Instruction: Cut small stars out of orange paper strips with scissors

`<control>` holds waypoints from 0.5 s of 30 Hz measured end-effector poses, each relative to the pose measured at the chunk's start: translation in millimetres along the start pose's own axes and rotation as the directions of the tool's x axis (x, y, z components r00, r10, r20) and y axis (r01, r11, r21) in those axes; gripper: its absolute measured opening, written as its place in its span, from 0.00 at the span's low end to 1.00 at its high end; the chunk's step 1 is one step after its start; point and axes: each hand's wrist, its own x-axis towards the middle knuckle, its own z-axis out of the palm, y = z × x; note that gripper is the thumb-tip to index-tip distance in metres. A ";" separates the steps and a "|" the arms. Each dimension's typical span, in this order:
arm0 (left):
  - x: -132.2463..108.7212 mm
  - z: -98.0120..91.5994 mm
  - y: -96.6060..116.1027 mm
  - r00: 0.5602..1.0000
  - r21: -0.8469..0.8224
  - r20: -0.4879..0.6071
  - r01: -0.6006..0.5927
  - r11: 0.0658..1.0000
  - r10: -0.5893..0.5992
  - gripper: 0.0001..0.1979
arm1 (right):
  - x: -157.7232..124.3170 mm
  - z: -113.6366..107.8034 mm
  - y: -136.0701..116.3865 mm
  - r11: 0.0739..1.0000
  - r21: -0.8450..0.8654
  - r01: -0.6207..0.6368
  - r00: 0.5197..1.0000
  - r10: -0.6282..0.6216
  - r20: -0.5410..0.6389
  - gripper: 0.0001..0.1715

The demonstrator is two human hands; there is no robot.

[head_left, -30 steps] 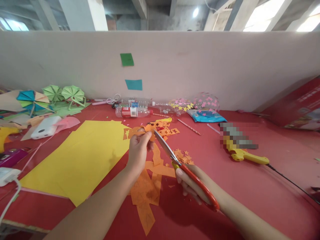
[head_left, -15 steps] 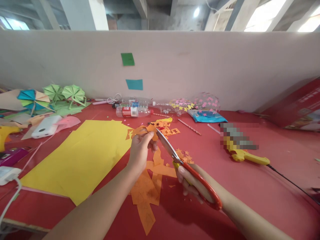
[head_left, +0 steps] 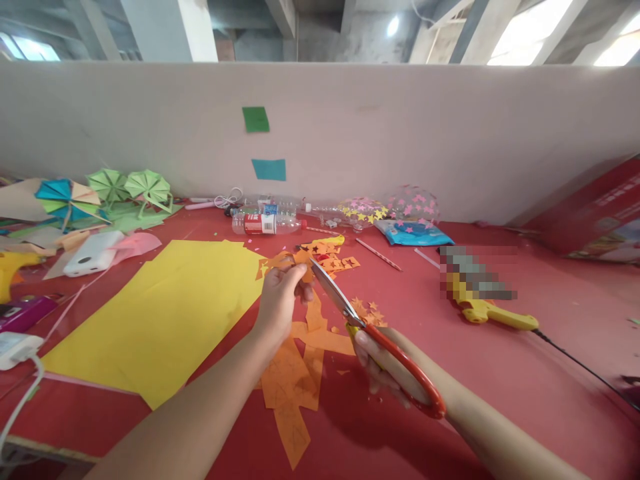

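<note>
My left hand [head_left: 281,293] pinches a piece of orange paper [head_left: 303,257] between thumb and fingers, over the middle of the red table. In my right hand [head_left: 375,360] is a pair of scissors [head_left: 407,363] with red and yellow handles. The blade tips point up and left, right at the edge of the held paper; whether they touch it I cannot tell. Beneath my hands lie orange paper scraps [head_left: 290,377], some with pencil lines. Small orange paper stars [head_left: 373,313] are piled just behind my right hand. Farther back are orange strips [head_left: 345,264] with star-shaped holes.
Yellow paper sheets [head_left: 165,307] lie to the left. Plastic bottles [head_left: 260,224] and a blue packet [head_left: 417,233] line the back by the white partition [head_left: 320,120]. At right is a yellow corded tool [head_left: 500,316], partly pixelated. Folded paper umbrellas [head_left: 147,187] stand back left.
The held orange paper has shifted and turned slightly near the scissor tips. The scissors have moved very slightly; both hands keep their grip.
</note>
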 end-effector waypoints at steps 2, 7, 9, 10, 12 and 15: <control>0.2 -0.2 0.2 1.000 0.002 0.002 0.000 1.000 0.000 0.10 | 0.2 -0.5 0.4 1.000 0.009 0.007 1.000 -0.007 -0.001 0.29; -0.2 -2.2 0.7 0.998 0.014 0.060 -0.035 0.999 0.034 0.06 | 0.9 -3.0 2.8 1.000 -0.021 0.007 1.000 -0.006 0.011 0.28; 0.0 -3.5 1.7 0.996 0.033 0.070 -0.058 0.998 0.056 0.07 | 0.5 -4.0 2.6 0.999 -0.032 0.009 1.000 -0.009 0.015 0.28; 0.3 -4.1 2.3 0.996 0.043 0.069 -0.066 0.997 0.063 0.07 | 0.1 -4.5 2.1 0.999 -0.039 0.012 1.000 -0.011 0.013 0.27; 1.5 -5.3 3.6 0.996 0.065 0.066 -0.070 0.995 0.065 0.08 | -0.5 -5.2 0.2 0.998 -0.054 0.015 1.000 -0.014 0.009 0.27; 4.1 -6.7 5.2 0.996 0.089 0.071 -0.063 0.994 0.056 0.09 | -0.8 -5.5 -3.2 0.997 -0.075 -0.004 1.000 0.005 0.013 0.28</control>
